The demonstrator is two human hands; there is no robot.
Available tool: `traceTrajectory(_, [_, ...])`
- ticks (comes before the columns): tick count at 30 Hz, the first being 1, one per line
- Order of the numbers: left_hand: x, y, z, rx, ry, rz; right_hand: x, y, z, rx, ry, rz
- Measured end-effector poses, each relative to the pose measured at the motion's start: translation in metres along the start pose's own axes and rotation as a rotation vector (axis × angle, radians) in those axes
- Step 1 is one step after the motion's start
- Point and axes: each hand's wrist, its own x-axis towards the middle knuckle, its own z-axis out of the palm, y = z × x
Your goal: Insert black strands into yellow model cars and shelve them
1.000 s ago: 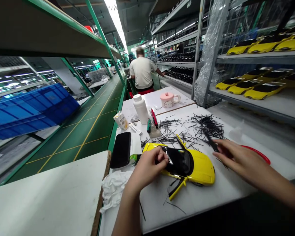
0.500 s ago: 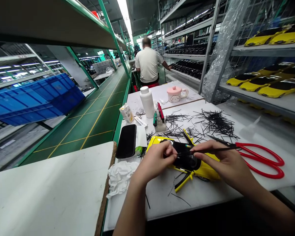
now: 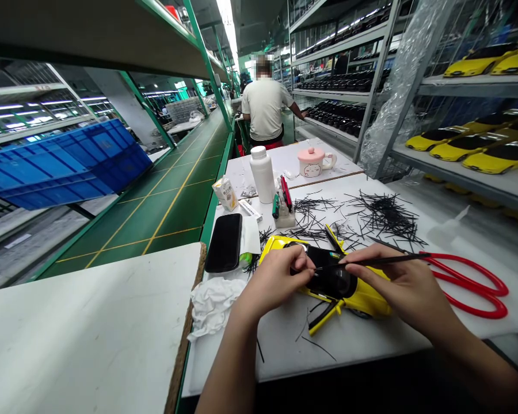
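Note:
A yellow toy car (image 3: 362,294) with a black cabin lies on the white worktable (image 3: 371,339), one door hanging open. My left hand (image 3: 276,282) is closed on the car's rear, fingertips pinched at the cabin edge. My right hand (image 3: 397,287) rests over the car's front and pinches a thin black strip (image 3: 371,261) that points left toward my left fingertips. Red-handled scissors (image 3: 470,282) lie just right of my right hand.
Several loose black strips (image 3: 371,215) are scattered behind the car. A black phone (image 3: 224,241), crumpled white cloth (image 3: 211,305), white bottle (image 3: 262,173), pink mug (image 3: 311,162) and small carton (image 3: 225,192) stand around. Yellow car shells (image 3: 475,144) fill the right shelves. A person (image 3: 265,109) stands ahead.
My right hand left the strip pile, picked up one black strip and brought it to the car's cabin beside my left fingers. The view shifted slightly.

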Motion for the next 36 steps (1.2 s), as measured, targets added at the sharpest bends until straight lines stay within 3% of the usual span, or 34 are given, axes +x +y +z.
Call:
traceTrajectory(8, [-0.001, 0.001, -0.003, -0.04, -0.027, 0.007, -0.001, -0.002, 0.0, 0.044, -0.028, 0.014])
traceTrajectory(14, [-0.007, -0.002, -0.017, -0.024, 0.088, -0.006, -0.004, 0.002, -0.005, 0.008, -0.276, -0.036])
traceTrajectory(18, [-0.006, -0.007, -0.014, 0.109, 0.071, -0.003, -0.006, 0.002, -0.005, -0.071, -0.371, -0.058])
traceTrajectory(23, [-0.002, -0.009, -0.004, 0.257, 0.005, 0.008, -0.007, -0.001, -0.004, -0.143, -0.354, -0.122])
traceTrajectory(27, [-0.002, -0.009, -0.001, 0.314, -0.022, 0.013, -0.009, -0.001, -0.005, -0.078, -0.358, -0.097])
traceTrajectory(33, [-0.003, -0.009, -0.002, 0.303, -0.042, 0.014, -0.008, 0.001, -0.002, 0.086, -0.146, -0.05])
traceTrajectory(36, [-0.003, -0.01, -0.003, 0.306, -0.049, 0.017, -0.007, 0.0, 0.004, 0.1, -0.186, -0.02])
